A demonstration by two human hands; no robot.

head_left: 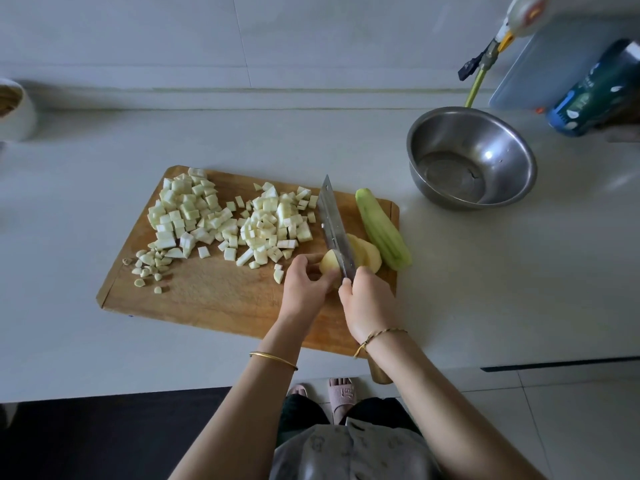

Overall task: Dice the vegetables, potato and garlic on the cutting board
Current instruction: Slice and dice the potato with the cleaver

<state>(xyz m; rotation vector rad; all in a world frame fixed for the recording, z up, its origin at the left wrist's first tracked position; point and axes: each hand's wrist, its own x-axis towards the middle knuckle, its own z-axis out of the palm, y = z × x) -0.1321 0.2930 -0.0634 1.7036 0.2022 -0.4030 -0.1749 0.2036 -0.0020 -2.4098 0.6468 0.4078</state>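
Left hand (304,284): fingers (306,263) curled narrow over the near end of a peeled potato (328,265), pinning it to the board. Right hand (367,301): fingers (346,289) wrapped tight round the grip of a cleaver-type knife (334,226), blade tip pointing away from the person, edge down in the potato. Cut potato slices (367,255) lie leaning just right of the blade, touching it.

All on a wooden cutting board (214,292), potato at its near right part. Just right of the slices, a peeled pale-green long vegetable (382,230) lies whole along the board's right edge, near end hanging over the edge. Left of the blade: a heap of pale diced vegetable (273,221) mid-board, a second heap (185,213) at far left. Small chopped garlic bits (150,266) scattered at the near left, below that heap.

Gold bangle (273,361) on the left wrist, cord bracelet (381,336) on the right. Board sits on a light tabletop (485,289). Steel bowl (516,174) stands on it far right, apart from the board. Blue printed container (595,95) behind the bowl. White pot (20,116) at the far left edge, partly cut off. Pink slippers (341,393) on the floor below.
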